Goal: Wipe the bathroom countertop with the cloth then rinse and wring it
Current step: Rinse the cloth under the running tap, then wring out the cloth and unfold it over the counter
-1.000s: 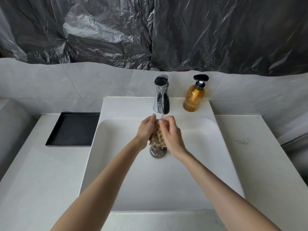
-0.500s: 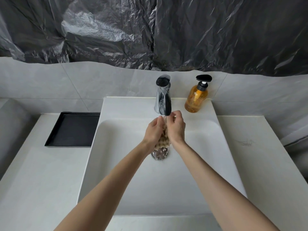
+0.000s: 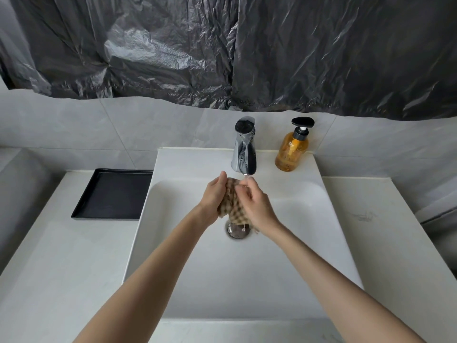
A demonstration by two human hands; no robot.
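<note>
A tan waffle-textured cloth [image 3: 232,205] hangs bunched between both hands over the white sink basin [image 3: 304,243], just under the chrome faucet [image 3: 243,147]. My left hand [image 3: 214,196] grips its left side and my right hand [image 3: 256,205] presses on its right side. A thin stream of water falls from the spout onto my right fingers. The cloth's lower edge hangs above the metal drain [image 3: 238,230]. The white countertop [image 3: 61,263] spreads to both sides of the basin.
A black rectangular tray [image 3: 113,194] lies on the counter left of the sink. An amber soap pump bottle [image 3: 293,148] stands right of the faucet. Black plastic sheeting [image 3: 222,50] covers the wall above the grey tiles.
Both hands rubbed the cloth under the tap: they pressed close together half a second ago, and now they are spread, showing more of the cloth. The view shifted slightly.
</note>
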